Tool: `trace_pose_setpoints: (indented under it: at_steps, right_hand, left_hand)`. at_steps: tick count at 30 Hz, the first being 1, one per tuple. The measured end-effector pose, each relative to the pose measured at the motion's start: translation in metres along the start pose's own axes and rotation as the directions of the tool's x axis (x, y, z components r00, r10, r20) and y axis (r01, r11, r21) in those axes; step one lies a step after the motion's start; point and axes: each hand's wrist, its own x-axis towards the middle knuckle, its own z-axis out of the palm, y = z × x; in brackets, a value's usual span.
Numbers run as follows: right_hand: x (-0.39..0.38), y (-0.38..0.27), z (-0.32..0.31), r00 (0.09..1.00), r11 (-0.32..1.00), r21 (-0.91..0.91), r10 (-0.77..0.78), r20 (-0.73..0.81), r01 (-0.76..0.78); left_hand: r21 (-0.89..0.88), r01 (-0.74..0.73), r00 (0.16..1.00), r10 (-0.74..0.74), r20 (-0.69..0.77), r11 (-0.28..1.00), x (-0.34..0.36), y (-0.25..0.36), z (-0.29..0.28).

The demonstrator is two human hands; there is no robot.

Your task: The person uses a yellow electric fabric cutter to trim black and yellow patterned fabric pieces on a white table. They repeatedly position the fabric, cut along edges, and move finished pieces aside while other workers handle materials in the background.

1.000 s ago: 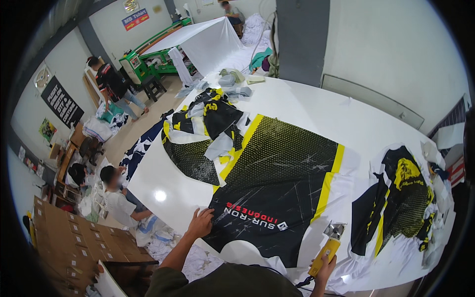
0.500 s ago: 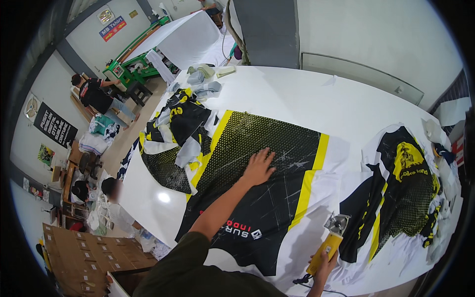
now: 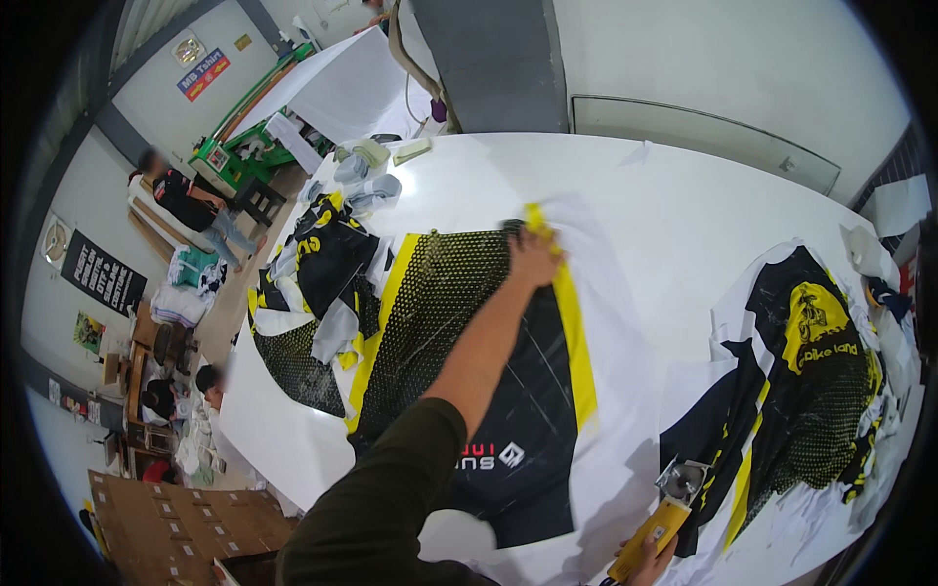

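In front of me on the white table lies a black fabric panel [image 3: 503,366] with a dotted yellow print and yellow bands along its sides. My left hand [image 3: 534,259] is closed on the panel's far right corner, lifting and folding the edge with its white margin. My right hand [image 3: 651,566], low on the right, grips the yellow body of an electric rotary cutter [image 3: 655,532]. The cutter's round metal blade head [image 3: 682,479] points away from me, beside another black and yellow printed panel [image 3: 796,391] on the right.
A heap of black and yellow fabric pieces [image 3: 327,259] lies to the left, with grey folded cloths [image 3: 366,176] beyond it. White scraps [image 3: 884,322] line the right edge of the white table [image 3: 664,205]. A co-worker [image 3: 191,205] stands at the far left near a green machine [image 3: 220,161].
My left hand has gone from lying flat on the panel to gripping its far right corner, which is now raised and folded. The cutter has shifted slightly down in view.
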Motion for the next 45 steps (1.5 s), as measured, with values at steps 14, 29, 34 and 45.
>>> trace_pose_setpoints:
  at_steps: [14, 29, 34, 45]
  right_hand:
    - [-0.027, -0.038, 0.076, 0.985, 0.985, 0.153, -0.097, 0.139, 0.075]
    - [-0.086, 0.047, 0.028, 0.939, 0.978, 0.109, -0.203, 0.278, 0.179]
    - [-0.119, 0.054, 0.015, 0.934, 0.946, -0.15, -0.242, 0.263, 0.287]
    - [-0.217, 0.058, -0.018, 0.848, 0.45, -0.719, -0.264, 0.459, 0.529]
  left_hand:
    - [-0.144, 0.12, 0.975, -0.089, 0.204, 0.982, -0.37, 0.039, -0.026]
    - [-0.15, 0.068, 0.984, -0.041, 0.172, 0.986, -0.469, -0.062, -0.02]
    - [-0.139, 0.037, 0.967, 0.0, 0.255, 0.99, -0.496, -0.045, -0.024]
    - [-0.146, -0.035, 0.965, 0.071, 0.252, 0.989, -0.549, -0.072, -0.007]
